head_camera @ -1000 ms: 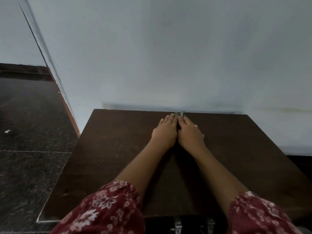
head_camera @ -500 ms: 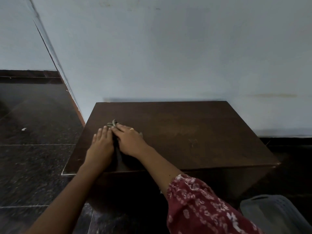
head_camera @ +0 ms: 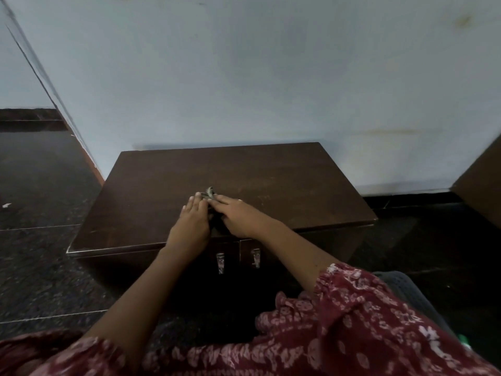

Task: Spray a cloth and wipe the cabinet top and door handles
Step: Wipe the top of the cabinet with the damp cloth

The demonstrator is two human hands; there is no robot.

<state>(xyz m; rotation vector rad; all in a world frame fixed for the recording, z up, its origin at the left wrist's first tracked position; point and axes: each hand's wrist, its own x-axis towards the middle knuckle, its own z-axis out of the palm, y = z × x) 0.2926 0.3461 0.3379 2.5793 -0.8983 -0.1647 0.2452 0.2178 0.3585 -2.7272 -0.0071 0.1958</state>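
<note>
A small grey-green cloth [head_camera: 210,192] is pressed on the dark brown wooden cabinet top [head_camera: 292,185] by the left hand [head_camera: 191,225] and right hand [head_camera: 240,215], laid side by side, fingers straight, probably for even pressure. Only its end is seen, at 12 o'clock of the fingertips.

Cabinet top [head_camera: 298,185] free beside left hand [head_camera: 191,226], right hand [head_camera: 238,217]; wall [head_camera: 244,90] bounds far edge.

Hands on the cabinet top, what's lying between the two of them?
The cloth, seen in the head view: it sits in the narrow gap between left hand and right hand, its greyish tip poking out ahead of them.
</note>
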